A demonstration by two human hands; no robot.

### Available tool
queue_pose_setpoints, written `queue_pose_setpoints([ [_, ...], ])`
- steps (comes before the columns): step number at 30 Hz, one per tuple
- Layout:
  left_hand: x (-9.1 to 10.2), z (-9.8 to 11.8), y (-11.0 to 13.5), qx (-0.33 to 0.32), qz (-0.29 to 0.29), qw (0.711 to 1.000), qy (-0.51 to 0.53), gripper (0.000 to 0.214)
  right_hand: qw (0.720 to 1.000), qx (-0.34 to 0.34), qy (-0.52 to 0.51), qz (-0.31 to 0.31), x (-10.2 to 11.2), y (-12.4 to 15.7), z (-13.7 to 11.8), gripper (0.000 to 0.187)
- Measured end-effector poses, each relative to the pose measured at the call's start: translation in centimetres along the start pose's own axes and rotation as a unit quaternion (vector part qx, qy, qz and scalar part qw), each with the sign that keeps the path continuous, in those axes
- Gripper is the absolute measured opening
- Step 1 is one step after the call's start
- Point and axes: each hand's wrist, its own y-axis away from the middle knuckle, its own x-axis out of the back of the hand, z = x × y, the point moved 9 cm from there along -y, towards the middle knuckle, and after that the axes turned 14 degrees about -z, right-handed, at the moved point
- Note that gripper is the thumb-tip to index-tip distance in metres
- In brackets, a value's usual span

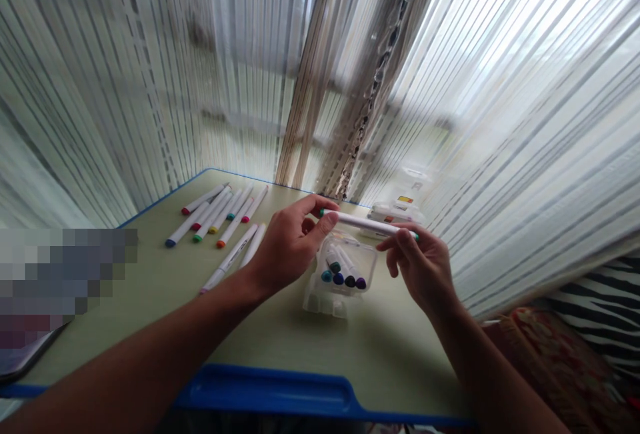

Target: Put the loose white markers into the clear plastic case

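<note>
A white marker (pixel 367 223) with green ends is held level between my two hands, above the table. My left hand (pixel 295 234) pinches its left end between thumb and fingers. Its right end sits in the closed fingers of my right hand (pixel 423 261). Just below is a clear plastic case (pixel 373 267) with several white markers lying in it, their ends teal, blue, black and purple. To the left of my left hand, several more white markers (pixel 233 221) with coloured ends are spread on the table.
A second clear case (pixel 395 213) stands at the table's back right, partly behind my right hand. The pale green table (pixel 135 301) has a blue edge with a blue tray (pixel 270 391) in front. String curtains (pixel 240 74) hang behind. A pixelated device lies at the left.
</note>
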Motion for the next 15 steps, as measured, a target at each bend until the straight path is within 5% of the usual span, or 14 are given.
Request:
queue_pose_setpoints([
  [15, 0.6, -1.4, -0.6, 0.018, 0.019, 0.998, 0.054, 0.033, 0.997, 0.009, -0.082, -0.005, -0.2, -0.5, 0.4, 0.021],
])
